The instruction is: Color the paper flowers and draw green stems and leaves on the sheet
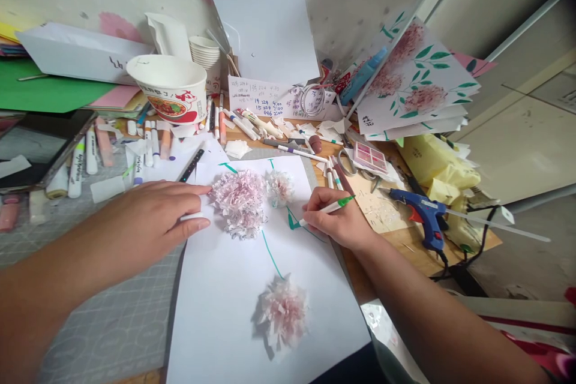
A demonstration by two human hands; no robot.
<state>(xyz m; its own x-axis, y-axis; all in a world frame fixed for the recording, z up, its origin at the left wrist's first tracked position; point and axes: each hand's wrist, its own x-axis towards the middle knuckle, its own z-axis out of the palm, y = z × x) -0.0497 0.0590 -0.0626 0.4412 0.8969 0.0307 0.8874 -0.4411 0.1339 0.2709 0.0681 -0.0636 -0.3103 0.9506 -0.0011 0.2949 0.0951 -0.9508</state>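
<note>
My right hand (335,216) grips a white marker with a green end (330,207), its tip down on a white sheet of paper (225,294) beside a green leaf shape and thin green lines. On the left edge of the sheet rests my left hand (166,213), a short white marker cap (192,216) pinched between thumb and fingers. Its index fingertip touches or nearly touches a large ruffled pink-white paper flower (239,201). A smaller paper flower (279,187) sits right of that one, and a third pinkish flower (284,312) lies nearer me, joined by a green line.
A blue glue gun (423,216) lies right, near scissors (346,162) and a pink palette (370,156). Behind the sheet are scattered markers and paper scraps, a paper bowl (168,87) and stacked cups (204,57). Finished flower pictures (418,81) lean at right. A grey cutting mat (112,324) lies underneath.
</note>
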